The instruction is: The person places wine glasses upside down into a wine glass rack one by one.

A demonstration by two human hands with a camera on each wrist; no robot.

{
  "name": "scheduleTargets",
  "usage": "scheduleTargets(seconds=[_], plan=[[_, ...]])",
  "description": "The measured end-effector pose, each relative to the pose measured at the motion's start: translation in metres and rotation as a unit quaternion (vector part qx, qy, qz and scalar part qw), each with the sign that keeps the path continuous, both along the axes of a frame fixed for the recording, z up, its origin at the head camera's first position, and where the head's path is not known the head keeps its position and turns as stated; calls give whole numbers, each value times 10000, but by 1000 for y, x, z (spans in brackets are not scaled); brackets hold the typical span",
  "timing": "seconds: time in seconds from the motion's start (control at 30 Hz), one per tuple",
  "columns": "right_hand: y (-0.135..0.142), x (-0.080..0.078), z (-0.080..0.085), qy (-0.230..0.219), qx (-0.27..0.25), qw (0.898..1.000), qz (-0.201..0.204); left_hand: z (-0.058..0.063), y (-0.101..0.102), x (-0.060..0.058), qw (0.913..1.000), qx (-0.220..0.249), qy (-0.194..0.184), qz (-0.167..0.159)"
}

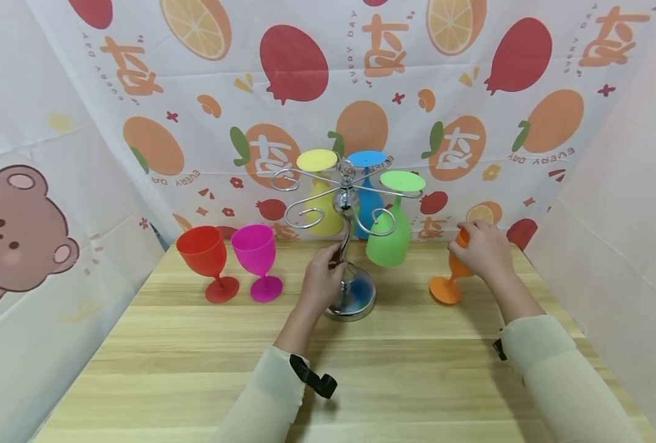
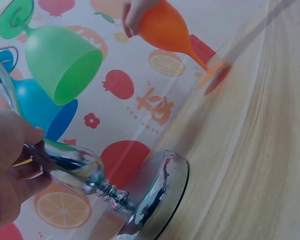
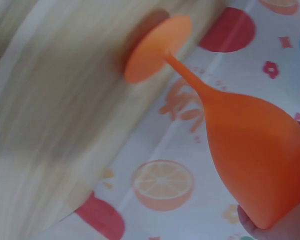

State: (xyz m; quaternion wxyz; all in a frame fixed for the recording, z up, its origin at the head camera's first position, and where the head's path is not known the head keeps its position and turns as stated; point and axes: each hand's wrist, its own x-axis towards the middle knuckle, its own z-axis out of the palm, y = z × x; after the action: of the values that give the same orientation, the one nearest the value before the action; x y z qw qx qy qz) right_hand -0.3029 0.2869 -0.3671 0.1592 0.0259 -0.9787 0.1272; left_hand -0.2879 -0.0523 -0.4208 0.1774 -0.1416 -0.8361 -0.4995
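My left hand (image 1: pixel 324 280) grips the curved post of a chrome goblet rack (image 1: pixel 346 200), just above its round base (image 2: pixel 162 187). Over at the right, my right hand (image 1: pixel 485 249) holds an orange goblet (image 3: pixel 255 145) by the bowl, close to the rim. This goblet leans, with its foot low at the tabletop beside its own shadow in the left wrist view. From the rack's curled arms hang a yellow goblet (image 1: pixel 322 212), a blue goblet (image 1: pixel 368 206) and a green goblet (image 1: pixel 390 240), all upside down.
Upright on the left of the wooden table (image 1: pixel 195 369) stand a red goblet (image 1: pixel 202 251) and a magenta goblet (image 1: pixel 255 251), side by side. A fruit-print cloth (image 1: pixel 317 123) rises behind the table's back edge. Pale cloth walls flank both sides.
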Motion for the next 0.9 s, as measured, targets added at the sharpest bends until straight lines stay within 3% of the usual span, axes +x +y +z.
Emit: scheduleTargets(seconds=[0.23, 0.4, 0.6, 0.9], plan=[[-11, 20, 22, -435, -692, 9960, 371, 1, 1, 5, 9999, 15, 50, -86], [-21, 34, 36, -917, -1651, 9780, 890, 1, 1, 7, 9999, 78, -38, -68], [-38, 49, 42, -1064, -3130, 9324, 1462, -1, -1, 8, 9997, 252, 1, -61], [-64, 69, 39, -522, -4754, 8532, 2083, -7, -5, 11, 9981, 436, 419, -91]])
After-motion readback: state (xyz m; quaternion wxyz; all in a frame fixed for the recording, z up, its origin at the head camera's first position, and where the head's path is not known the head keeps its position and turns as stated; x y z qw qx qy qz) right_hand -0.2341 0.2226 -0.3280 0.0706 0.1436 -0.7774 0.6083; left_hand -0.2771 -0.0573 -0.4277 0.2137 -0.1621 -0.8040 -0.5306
